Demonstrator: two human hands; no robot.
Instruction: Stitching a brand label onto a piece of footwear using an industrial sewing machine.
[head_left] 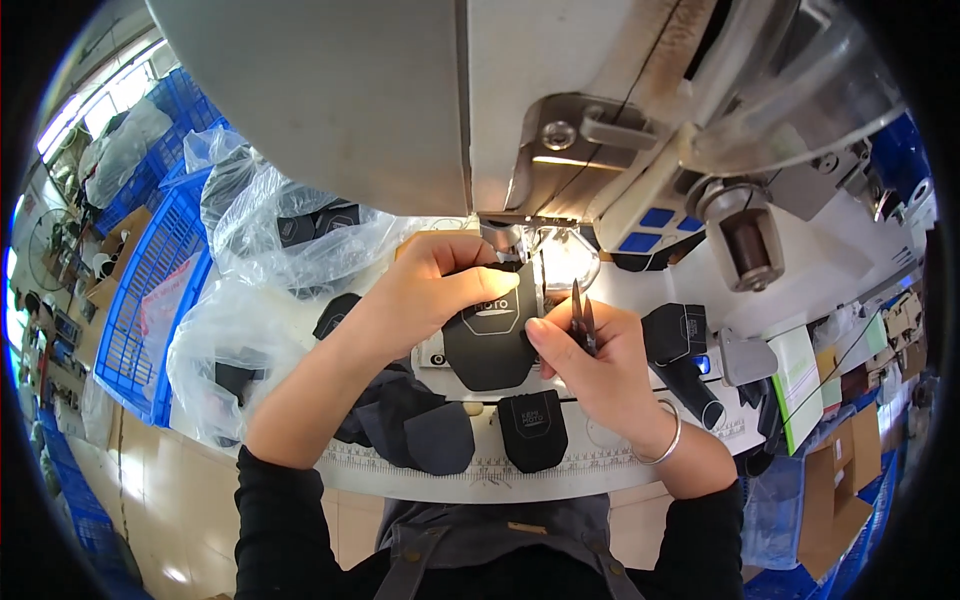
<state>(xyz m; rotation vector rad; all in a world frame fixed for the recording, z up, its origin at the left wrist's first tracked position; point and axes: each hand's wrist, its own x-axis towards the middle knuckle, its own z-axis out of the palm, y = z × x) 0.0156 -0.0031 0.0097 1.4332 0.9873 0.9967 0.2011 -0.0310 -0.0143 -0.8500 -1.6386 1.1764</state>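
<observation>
A black fabric piece [488, 352] with angled corners and a pale printed emblem lies flat below the sewing machine's presser foot [522, 238]. My left hand [425, 292] pinches its upper left part, thumb on top, close to the lit needle area. In my right hand [605, 375] is a pair of dark thread snips [583, 318], blades pointing away from me. That hand's thumb and fingertip also pinch the piece's right edge. Nearer to me on the machine bed are a finished-looking black pouch [532, 428] and dark blue-grey fabric pieces [438, 438].
The sewing machine head [330, 90] hangs over the work. Clear plastic bags [250, 330] of black pieces lie on the left, beside a blue crate [150, 310]. At right are another black piece [673, 332], a thread spool [748, 245] and a cardboard box [838, 490].
</observation>
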